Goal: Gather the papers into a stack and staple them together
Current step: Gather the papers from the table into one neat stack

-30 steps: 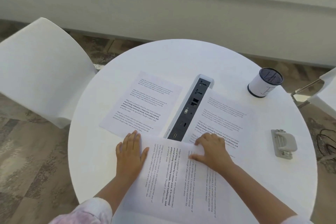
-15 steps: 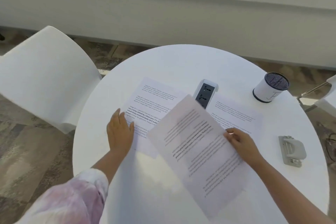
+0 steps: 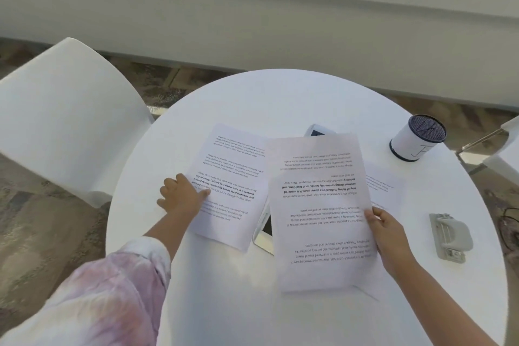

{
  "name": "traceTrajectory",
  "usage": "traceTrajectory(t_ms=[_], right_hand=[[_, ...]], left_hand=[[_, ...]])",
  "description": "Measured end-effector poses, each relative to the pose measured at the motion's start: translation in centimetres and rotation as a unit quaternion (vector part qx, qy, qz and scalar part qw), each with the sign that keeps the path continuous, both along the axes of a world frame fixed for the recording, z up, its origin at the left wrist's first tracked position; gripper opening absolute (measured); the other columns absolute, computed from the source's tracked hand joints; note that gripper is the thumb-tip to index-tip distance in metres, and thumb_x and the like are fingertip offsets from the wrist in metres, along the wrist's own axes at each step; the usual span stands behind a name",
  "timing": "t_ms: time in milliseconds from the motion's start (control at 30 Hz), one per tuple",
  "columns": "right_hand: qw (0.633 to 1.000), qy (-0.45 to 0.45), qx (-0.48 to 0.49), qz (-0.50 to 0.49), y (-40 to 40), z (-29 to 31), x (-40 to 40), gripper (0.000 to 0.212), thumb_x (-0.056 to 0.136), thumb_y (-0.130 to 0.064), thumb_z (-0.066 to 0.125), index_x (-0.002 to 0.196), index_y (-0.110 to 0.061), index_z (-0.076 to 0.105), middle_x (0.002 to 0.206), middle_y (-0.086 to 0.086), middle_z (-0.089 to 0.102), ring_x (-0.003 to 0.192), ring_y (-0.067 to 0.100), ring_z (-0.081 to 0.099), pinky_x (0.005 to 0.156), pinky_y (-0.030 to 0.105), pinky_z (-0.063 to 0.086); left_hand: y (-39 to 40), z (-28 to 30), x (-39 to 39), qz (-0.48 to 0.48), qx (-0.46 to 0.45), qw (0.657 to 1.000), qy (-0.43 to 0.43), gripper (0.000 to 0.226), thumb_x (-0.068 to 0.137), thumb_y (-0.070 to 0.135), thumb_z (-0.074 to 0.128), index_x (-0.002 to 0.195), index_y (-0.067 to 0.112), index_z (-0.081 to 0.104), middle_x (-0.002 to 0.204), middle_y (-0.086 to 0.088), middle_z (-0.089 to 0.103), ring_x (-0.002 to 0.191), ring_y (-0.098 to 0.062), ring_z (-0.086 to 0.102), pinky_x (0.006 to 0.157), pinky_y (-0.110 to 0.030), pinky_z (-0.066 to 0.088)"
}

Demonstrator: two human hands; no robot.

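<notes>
Three printed sheets are on or over the round white table [image 3: 224, 303]. My right hand [image 3: 389, 236] pinches the right edge of one sheet [image 3: 320, 213] and holds it above the table's middle. My left hand [image 3: 182, 196] rests on the left sheet [image 3: 233, 182], thumb and fingers at its left edge. The third sheet [image 3: 384, 191] lies flat at the right, mostly hidden under the held one. A grey stapler [image 3: 449, 236] lies on the table right of my right hand.
A white power strip [image 3: 264, 230] runs along the table's middle, largely covered by the sheets. A white cup with a dark mesh top [image 3: 415, 137] stands at the back right. White chairs stand at the left [image 3: 64, 121] and far right [image 3: 505, 154].
My right hand lifted the near sheet off the table and swung it right, over the power strip and the right sheet. My left hand moved from that sheet onto the left sheet.
</notes>
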State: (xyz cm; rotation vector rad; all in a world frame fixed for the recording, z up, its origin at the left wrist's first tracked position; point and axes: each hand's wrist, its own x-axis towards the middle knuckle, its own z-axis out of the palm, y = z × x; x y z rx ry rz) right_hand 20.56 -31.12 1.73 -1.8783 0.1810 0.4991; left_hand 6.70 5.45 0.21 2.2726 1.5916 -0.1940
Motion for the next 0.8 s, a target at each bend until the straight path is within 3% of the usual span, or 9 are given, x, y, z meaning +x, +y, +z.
traceTrajectory(t_ms=[167,333,433,500,633,733,800], right_hand=[[0.999,0.025,0.037,-0.030,0.2,-0.2,-0.9,0.021,0.091,-0.030,0.055,0.103,-0.015,0.063,0.099,0.011,0.069,0.084,0.026,0.065,0.083,0.043,0.052],[0.994,0.063,0.070,-0.059,-0.1,-0.5,-1.6,0.030,0.091,-0.028,0.054,0.114,-0.009,0.060,0.109,0.013,0.067,0.093,0.029,0.064,0.089,0.046,0.051],[0.991,0.072,0.089,-0.073,-0.3,-0.4,-1.8,0.029,0.092,-0.027,0.054,0.114,-0.009,0.059,0.113,0.013,0.065,0.090,0.024,0.062,0.086,0.039,0.050],[0.989,0.075,0.100,-0.082,-0.5,-0.3,-1.8,0.031,0.088,-0.032,0.056,0.111,-0.012,0.060,0.117,0.013,0.063,0.092,0.024,0.061,0.089,0.040,0.049],[0.982,0.092,0.126,-0.108,-0.6,-0.4,-1.7,0.033,0.093,-0.024,0.051,0.120,-0.006,0.056,0.112,0.008,0.065,0.087,0.016,0.061,0.069,0.025,0.057],[0.975,0.113,0.154,-0.115,-0.2,0.1,-1.9,0.031,0.095,-0.021,0.047,0.120,-0.004,0.054,0.104,0.004,0.065,0.086,0.014,0.061,0.060,0.022,0.057],[0.973,0.115,0.173,-0.104,0.4,0.7,-2.2,0.028,0.095,-0.020,0.047,0.117,-0.005,0.056,0.101,0.003,0.065,0.087,0.015,0.062,0.059,0.021,0.057]], left_hand=[[0.1,0.6,-0.1,0.012,-0.009,1.000,0.017,0.073,0.073,0.049,0.070,0.122,0.005,0.039,0.129,-0.017,0.041,0.121,-0.033,0.038,0.098,-0.043,0.033],[0.3,0.8,-0.3,0.048,-0.059,0.997,0.014,0.060,0.077,0.047,0.068,0.117,0.005,0.051,0.128,-0.016,0.042,0.121,-0.032,0.038,0.097,-0.042,0.033],[1.0,0.9,-0.9,0.035,-0.089,0.993,-0.064,0.049,0.085,0.035,0.063,0.119,0.001,0.052,0.124,-0.017,0.051,0.116,-0.034,0.047,0.087,-0.037,0.039],[1.5,1.0,-1.6,0.026,-0.113,0.982,-0.147,0.034,0.087,0.023,0.060,0.110,-0.002,0.054,0.109,-0.018,0.057,0.100,-0.032,0.053,0.076,-0.032,0.036],[2.4,1.7,-2.8,0.072,-0.183,0.931,-0.308,0.009,0.087,0.011,0.060,0.088,0.003,0.056,0.085,-0.013,0.058,0.079,-0.026,0.052,0.070,-0.029,0.039],[1.7,3.1,-3.4,0.143,-0.305,0.847,-0.411,0.010,0.088,0.004,0.058,0.097,0.002,0.055,0.082,-0.007,0.061,0.068,-0.021,0.057,0.059,-0.027,0.045],[0.9,3.1,-3.7,0.142,-0.348,0.828,-0.416,0.015,0.088,0.005,0.058,0.102,0.002,0.055,0.085,-0.009,0.062,0.068,-0.020,0.059,0.054,-0.028,0.049]])
